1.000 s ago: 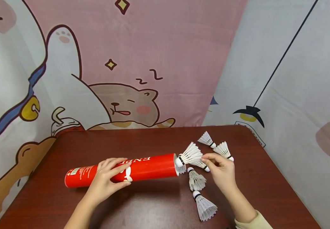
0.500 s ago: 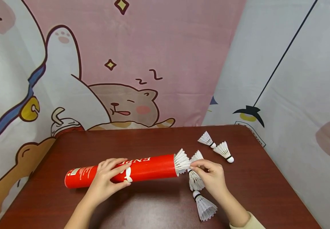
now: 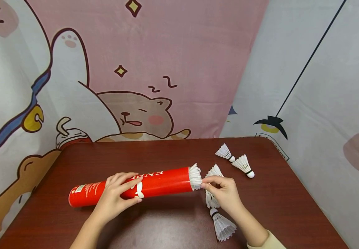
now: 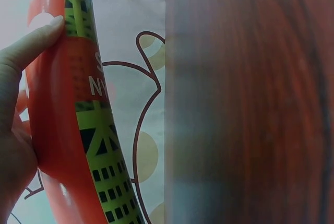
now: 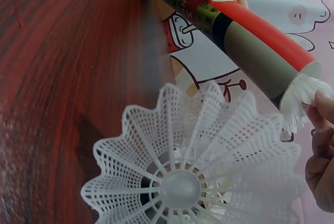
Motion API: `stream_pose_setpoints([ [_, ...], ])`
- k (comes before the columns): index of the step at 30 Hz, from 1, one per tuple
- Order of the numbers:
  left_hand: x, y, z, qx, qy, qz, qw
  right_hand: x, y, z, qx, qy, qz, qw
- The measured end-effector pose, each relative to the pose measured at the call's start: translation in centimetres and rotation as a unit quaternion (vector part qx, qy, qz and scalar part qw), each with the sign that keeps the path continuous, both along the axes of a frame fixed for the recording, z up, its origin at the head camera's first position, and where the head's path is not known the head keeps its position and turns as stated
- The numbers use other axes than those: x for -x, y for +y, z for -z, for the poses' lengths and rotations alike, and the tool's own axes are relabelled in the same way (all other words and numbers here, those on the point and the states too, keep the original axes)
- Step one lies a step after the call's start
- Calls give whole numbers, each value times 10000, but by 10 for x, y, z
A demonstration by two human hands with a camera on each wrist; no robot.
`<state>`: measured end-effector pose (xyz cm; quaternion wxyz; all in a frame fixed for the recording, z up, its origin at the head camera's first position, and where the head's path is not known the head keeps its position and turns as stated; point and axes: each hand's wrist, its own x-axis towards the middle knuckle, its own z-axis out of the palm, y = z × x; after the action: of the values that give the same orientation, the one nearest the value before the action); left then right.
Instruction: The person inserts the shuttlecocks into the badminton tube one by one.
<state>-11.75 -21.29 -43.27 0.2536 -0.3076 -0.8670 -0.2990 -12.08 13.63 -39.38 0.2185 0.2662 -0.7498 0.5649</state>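
Note:
A long red shuttlecock tube (image 3: 167, 181) lies slantwise across the middle of the head view, its mouth to the right. My left hand (image 3: 114, 195) grips it around the middle, thumb below and fingers over the top. White feathers of a shuttlecock (image 3: 195, 177) stick out of the mouth; its cork is hidden inside. My right hand (image 3: 224, 193) pinches the feather rim between thumb and forefinger. The right wrist view shows these feathers (image 5: 300, 101) fanned at the tube's end. In the left wrist view, the tube (image 4: 49, 119) shows a green-and-black printed band beside the red.
Just behind my right hand lie two shuttlecocks, one feathered (image 3: 215, 170) and one partly hidden (image 3: 211, 200). Nearer sits a netted-skirt shuttlecock (image 3: 223, 226). Two more, one white (image 3: 224, 151) and one beside it (image 3: 243, 165), lie at the back right of the brown table (image 3: 154, 224).
My right hand has moved left, bringing the shuttlecock from just outside the tube's mouth to mostly inside it. My left hand keeps its grip on the tube.

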Motion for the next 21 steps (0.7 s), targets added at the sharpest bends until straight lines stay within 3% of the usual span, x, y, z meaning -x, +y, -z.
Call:
stream_pose_setpoints([
  [5, 0, -1, 0, 8, -50, -20, 10000, 0, -6, 0, -215, -75, -31, 9997],
  [11, 0, -1, 0, -33, 7, -20, 10000, 2, -11, -1, -176, -490, -175, 9985],
  [18, 0, -1, -1, -87, 110, 24, 9999, 17, -14, 23, -165, -987, -541, 9935],
  [21, 1, 0, 0, -65, 114, 84, 9999, 20, -17, 25, -160, -1000, -740, 9921],
])
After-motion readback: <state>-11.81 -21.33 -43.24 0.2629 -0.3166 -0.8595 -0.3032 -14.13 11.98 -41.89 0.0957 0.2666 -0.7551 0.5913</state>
